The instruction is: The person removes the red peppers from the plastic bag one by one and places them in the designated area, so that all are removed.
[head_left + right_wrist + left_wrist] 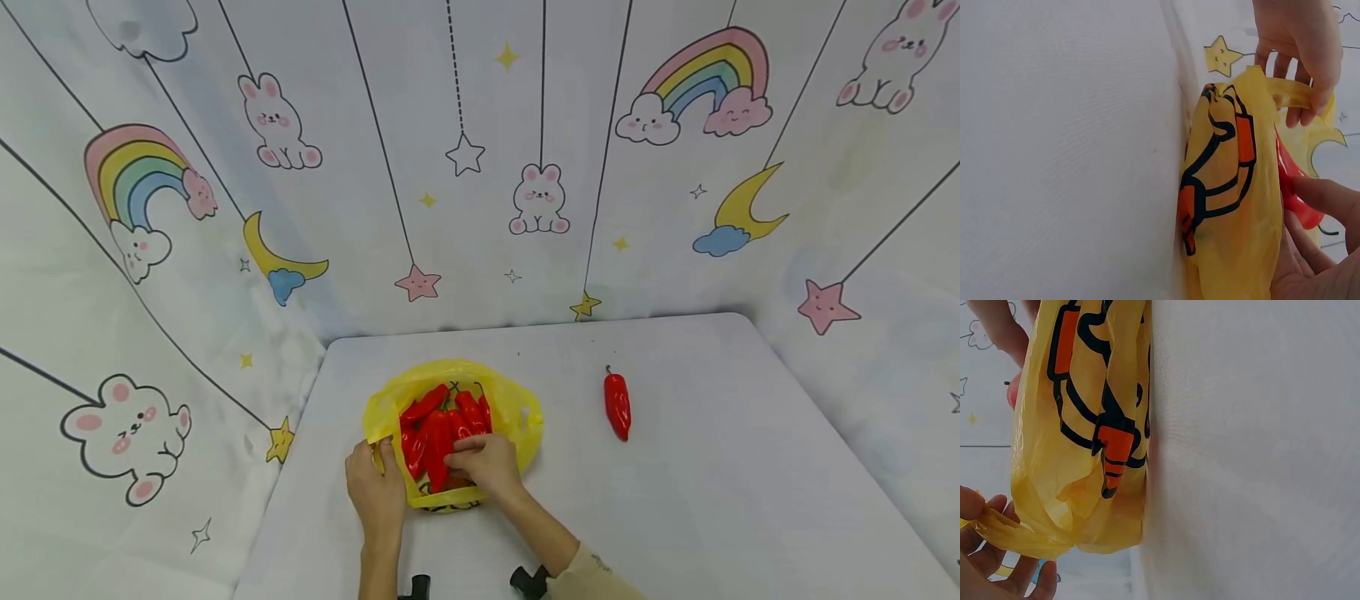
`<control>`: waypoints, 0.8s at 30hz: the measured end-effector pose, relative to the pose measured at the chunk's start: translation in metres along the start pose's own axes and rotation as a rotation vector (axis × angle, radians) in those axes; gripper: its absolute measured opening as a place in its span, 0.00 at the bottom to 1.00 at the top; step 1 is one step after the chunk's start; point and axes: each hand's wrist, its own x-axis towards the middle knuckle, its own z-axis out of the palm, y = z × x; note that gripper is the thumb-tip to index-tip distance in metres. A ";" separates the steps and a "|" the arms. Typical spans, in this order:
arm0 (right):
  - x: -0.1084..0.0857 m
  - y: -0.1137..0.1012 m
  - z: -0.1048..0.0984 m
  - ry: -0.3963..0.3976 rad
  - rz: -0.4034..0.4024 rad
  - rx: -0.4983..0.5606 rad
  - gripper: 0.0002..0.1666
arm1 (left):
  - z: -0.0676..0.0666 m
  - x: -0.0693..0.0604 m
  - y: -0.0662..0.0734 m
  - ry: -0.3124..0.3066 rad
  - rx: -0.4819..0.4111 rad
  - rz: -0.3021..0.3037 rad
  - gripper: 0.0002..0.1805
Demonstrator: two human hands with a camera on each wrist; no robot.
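Observation:
A yellow plastic bag (523, 408) with black and orange printing lies open on the table, several glossy red peppers (437, 442) inside it. At its left edge, my left hand (375, 492) grips the bag's rim; the left wrist view shows gathered plastic (1007, 534) between thumb and fingers. My right hand (491, 467) reaches over the near right side of the opening. In the right wrist view its thumb and fingers pinch a red pepper (1291, 175) with a dark green stem, at the bag's mouth. The bag wall partly hides those fingers.
One more red pepper (617, 407) lies on the white table (712, 467), right of the bag. Two black objects (529, 582) show at the near edge by the forearms. A cloth backdrop (480, 242) with cartoon prints rises behind and at both sides.

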 end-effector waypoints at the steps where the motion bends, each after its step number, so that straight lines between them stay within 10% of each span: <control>1: 0.000 -0.001 -0.001 0.000 0.006 0.012 0.14 | 0.000 0.000 0.000 0.001 0.001 0.001 0.07; 24: -0.006 -0.026 -0.022 -0.012 -0.036 -0.007 0.14 | 0.000 0.000 0.003 -0.005 0.010 0.002 0.07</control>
